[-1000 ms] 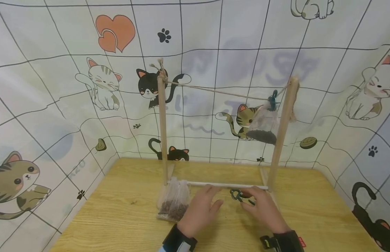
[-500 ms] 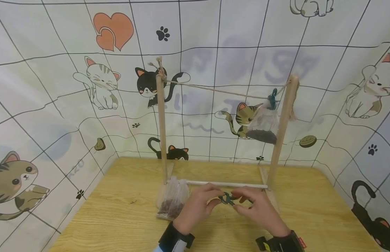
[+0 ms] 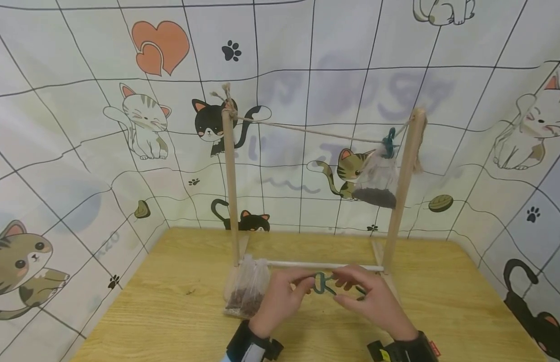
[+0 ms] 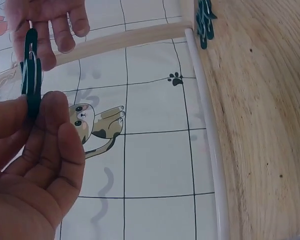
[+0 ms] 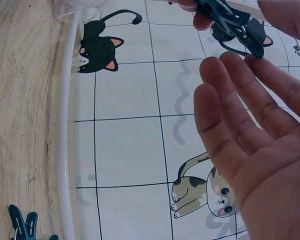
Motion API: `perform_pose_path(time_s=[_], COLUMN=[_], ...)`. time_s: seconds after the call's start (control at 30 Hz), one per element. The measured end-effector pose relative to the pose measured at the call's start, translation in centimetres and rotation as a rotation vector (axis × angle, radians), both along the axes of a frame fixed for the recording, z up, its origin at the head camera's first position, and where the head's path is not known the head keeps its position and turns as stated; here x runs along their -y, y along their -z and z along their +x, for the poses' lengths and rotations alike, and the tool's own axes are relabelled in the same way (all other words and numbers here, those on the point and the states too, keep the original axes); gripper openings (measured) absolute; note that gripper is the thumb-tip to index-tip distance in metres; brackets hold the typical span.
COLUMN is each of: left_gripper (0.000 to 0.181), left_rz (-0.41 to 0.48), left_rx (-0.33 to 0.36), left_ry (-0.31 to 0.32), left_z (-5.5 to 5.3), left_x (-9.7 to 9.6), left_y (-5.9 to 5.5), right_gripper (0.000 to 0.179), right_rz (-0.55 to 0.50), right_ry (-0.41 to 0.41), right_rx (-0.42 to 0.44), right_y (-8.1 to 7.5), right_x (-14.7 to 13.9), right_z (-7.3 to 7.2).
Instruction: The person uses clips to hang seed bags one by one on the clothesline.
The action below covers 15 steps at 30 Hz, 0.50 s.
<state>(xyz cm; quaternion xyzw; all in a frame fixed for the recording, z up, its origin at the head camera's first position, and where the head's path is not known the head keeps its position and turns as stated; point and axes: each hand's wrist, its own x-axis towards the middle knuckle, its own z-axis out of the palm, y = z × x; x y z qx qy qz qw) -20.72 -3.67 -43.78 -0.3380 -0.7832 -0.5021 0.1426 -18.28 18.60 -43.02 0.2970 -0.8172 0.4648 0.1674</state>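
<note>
My left hand (image 3: 280, 299) pinches a dark green clothespin (image 3: 321, 283) by its gripping end, between thumb and curled fingers. The clothespin's handles point right, toward my right hand (image 3: 375, 301). Thumb and fingertips of that hand stand at the two handle ends, one on each side. In the left wrist view the clothespin (image 4: 32, 75) appears edge-on between both hands. From the right wrist, the right fingers (image 5: 235, 100) look gently bent, with a handle end at their tips.
A wooden frame (image 3: 230, 186) carries a string (image 3: 307, 130). Another green clothespin (image 3: 389, 143) holds a bag of dark grains (image 3: 375, 196) on it. Bags with brown contents (image 3: 247, 296) stand at lower left. More clothespins (image 5: 22, 225) lie on the wooden table (image 3: 171, 311).
The left hand has come over to the clothespin that the right hand held and now pinches its end. The clothespin has shifted left and turned. The hanging bag stays put.
</note>
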Motion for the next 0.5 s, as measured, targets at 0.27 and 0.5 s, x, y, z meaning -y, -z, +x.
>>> perform_pose_path(time_s=[0.27,0.5], left_gripper=[0.025,0.018], left_rz=[0.069,0.049], left_rx=[0.163,0.294], left_ry=[0.024,0.039], left_z=[0.34,0.74], left_x=[-0.06,-0.61], left_y=[-0.31,-0.76], right_gripper=[0.05,0.05], right_rz=[-0.008,-0.013], right_ry=[0.002,0.009], right_rx=[-0.047,-0.085], right_y=[-0.15,-0.28], right_x=[0.24,0.25], right_z=[0.13,0.32])
